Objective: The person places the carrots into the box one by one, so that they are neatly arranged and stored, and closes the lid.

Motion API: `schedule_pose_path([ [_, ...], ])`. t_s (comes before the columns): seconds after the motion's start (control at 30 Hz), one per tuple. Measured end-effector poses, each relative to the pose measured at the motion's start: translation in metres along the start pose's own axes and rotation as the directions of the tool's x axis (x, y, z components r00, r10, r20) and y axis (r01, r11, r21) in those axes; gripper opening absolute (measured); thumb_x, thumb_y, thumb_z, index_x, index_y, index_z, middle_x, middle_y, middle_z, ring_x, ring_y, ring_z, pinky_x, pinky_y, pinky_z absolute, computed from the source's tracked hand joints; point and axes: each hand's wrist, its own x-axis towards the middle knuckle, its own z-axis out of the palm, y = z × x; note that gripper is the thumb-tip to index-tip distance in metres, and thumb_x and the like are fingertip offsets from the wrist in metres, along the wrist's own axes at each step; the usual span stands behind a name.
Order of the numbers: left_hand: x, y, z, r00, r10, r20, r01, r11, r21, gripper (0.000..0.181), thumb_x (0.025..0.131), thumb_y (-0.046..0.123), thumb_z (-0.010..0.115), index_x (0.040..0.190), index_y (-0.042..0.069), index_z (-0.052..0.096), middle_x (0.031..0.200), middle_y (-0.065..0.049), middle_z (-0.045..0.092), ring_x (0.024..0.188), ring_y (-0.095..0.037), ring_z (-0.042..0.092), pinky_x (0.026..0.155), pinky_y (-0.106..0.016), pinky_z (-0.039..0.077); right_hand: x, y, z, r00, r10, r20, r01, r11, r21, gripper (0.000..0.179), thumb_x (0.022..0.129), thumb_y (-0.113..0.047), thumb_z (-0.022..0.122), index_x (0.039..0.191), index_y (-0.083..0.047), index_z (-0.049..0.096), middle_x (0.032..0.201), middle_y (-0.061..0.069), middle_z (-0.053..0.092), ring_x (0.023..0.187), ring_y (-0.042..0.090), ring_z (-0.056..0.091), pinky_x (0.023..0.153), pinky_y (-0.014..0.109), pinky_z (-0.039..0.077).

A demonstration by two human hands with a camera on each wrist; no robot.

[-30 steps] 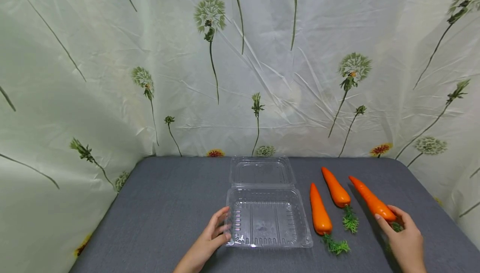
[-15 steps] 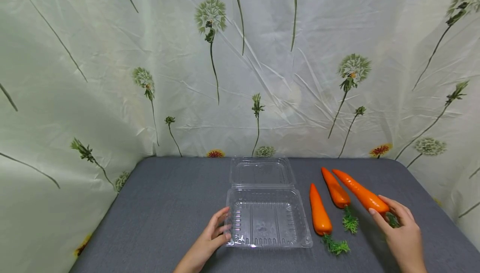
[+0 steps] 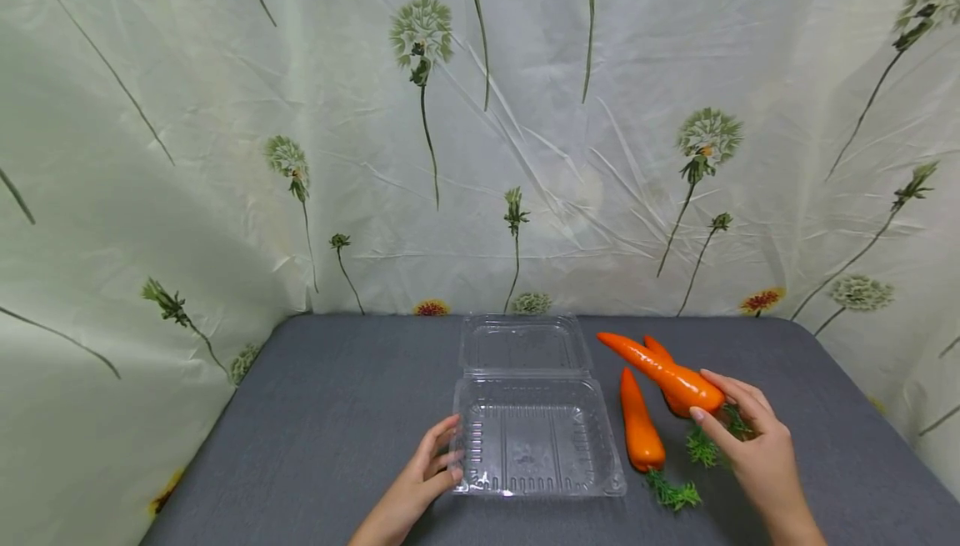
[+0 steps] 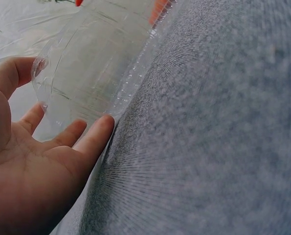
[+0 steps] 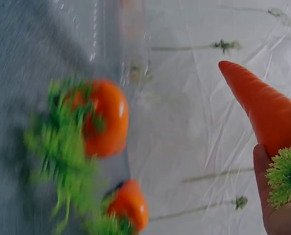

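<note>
My right hand (image 3: 761, 446) grips an orange toy carrot (image 3: 663, 369) near its leafy end, its tip pointing to the upper left. This carrot is held up over a second carrot (image 3: 658, 348), partly hiding it. A third carrot (image 3: 640, 429) lies to its left, green leaves toward me. In the right wrist view the held carrot (image 5: 255, 100) shows thumb and fingers round its thick end. My left hand (image 3: 416, 471) rests at the left side of a clear plastic clamshell box (image 3: 528, 488); in the left wrist view spread fingers (image 4: 94, 139) touch its outer wall.
The box stands with its lid (image 3: 525, 342) folded back toward the curtain. A grey cloth-covered table (image 3: 337, 396) lies beneath everything. Behind it hangs a pale curtain (image 3: 360, 112) printed with dandelions, which also closes off the left and right sides.
My right hand has lifted the carrot and carried it left from the right side, now over the second carrot. The left hand and the box have stayed in place.
</note>
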Motion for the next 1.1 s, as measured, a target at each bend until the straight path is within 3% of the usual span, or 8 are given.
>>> schedule_pose_path([
  [0.1, 0.0, -0.001, 0.0, 1.0, 0.006, 0.003, -0.006, 1.0, -0.003, 0.064, 0.09, 0.016, 0.054, 0.142, 0.015, 0.018, 0.14, -0.025, 0.015, 0.12, -0.04, 0.032, 0.09, -0.046, 0.036, -0.001, -0.021, 0.009, 1.0, 0.003, 0.023, -0.003, 1.0, 0.012, 0.049, 0.076, -0.001, 0.069, 0.123, -0.004, 0.054, 0.111, 0.0, 0.049, 0.088, 0.005, 0.048, 0.066, 0.009, 0.041],
  [0.33, 0.001, -0.002, 0.0, 0.999, 0.029, 0.014, -0.029, 1.0, -0.007, 0.063, 0.091, 0.014, 0.053, 0.143, 0.013, 0.017, 0.139, -0.025, 0.015, 0.12, -0.04, 0.033, 0.091, -0.046, 0.035, 0.0, -0.036, 0.029, 0.996, 0.008, 0.094, -0.024, 0.984, 0.177, 0.049, 0.076, 0.007, 0.067, 0.12, 0.004, 0.045, 0.111, 0.004, 0.05, 0.089, 0.007, 0.05, 0.074, 0.013, 0.043],
  [0.57, 0.0, -0.002, 0.001, 1.0, 0.004, 0.004, -0.004, 1.0, -0.015, 0.064, 0.09, 0.015, 0.053, 0.142, 0.014, 0.017, 0.139, -0.025, 0.015, 0.12, -0.04, 0.032, 0.09, -0.046, 0.035, 0.0, -0.041, 0.047, 0.986, -0.004, 0.164, -0.038, 0.967, 0.251, 0.043, 0.076, 0.006, 0.067, 0.116, 0.002, 0.051, 0.108, -0.002, 0.054, 0.083, 0.011, 0.05, 0.068, 0.017, 0.043],
  [0.73, 0.0, -0.002, 0.001, 1.0, 0.007, 0.006, -0.007, 1.0, -0.02, 0.064, 0.09, 0.015, 0.053, 0.143, 0.015, 0.016, 0.14, -0.025, 0.014, 0.12, -0.041, 0.031, 0.091, -0.046, 0.035, -0.001, -0.04, 0.06, 0.973, 0.003, 0.229, -0.075, 0.948, 0.31, 0.043, 0.076, 0.003, 0.068, 0.116, 0.001, 0.053, 0.11, 0.0, 0.054, 0.088, 0.011, 0.051, 0.069, 0.019, 0.045],
  [0.93, 0.0, -0.001, 0.002, 0.999, 0.024, 0.021, -0.023, 0.999, -0.021, 0.064, 0.091, 0.013, 0.052, 0.143, 0.014, 0.014, 0.14, -0.026, 0.013, 0.121, -0.041, 0.03, 0.091, -0.045, 0.035, -0.002, -0.04, 0.078, 0.957, 0.007, 0.29, -0.113, 0.93, 0.35, 0.042, 0.077, -0.001, 0.069, 0.115, 0.002, 0.053, 0.11, 0.012, 0.052, 0.091, 0.011, 0.053, 0.074, 0.02, 0.046],
  [1.1, 0.0, -0.001, 0.001, 1.0, 0.006, 0.013, -0.006, 1.0, -0.016, 0.064, 0.091, 0.015, 0.052, 0.143, 0.016, 0.016, 0.14, -0.024, 0.013, 0.121, -0.041, 0.03, 0.092, -0.047, 0.034, -0.001, -0.039, 0.091, 0.944, 0.001, 0.329, -0.111, 0.942, 0.316, 0.041, 0.076, -0.007, 0.071, 0.114, -0.001, 0.056, 0.111, 0.013, 0.054, 0.093, 0.013, 0.053, 0.075, 0.022, 0.046],
])
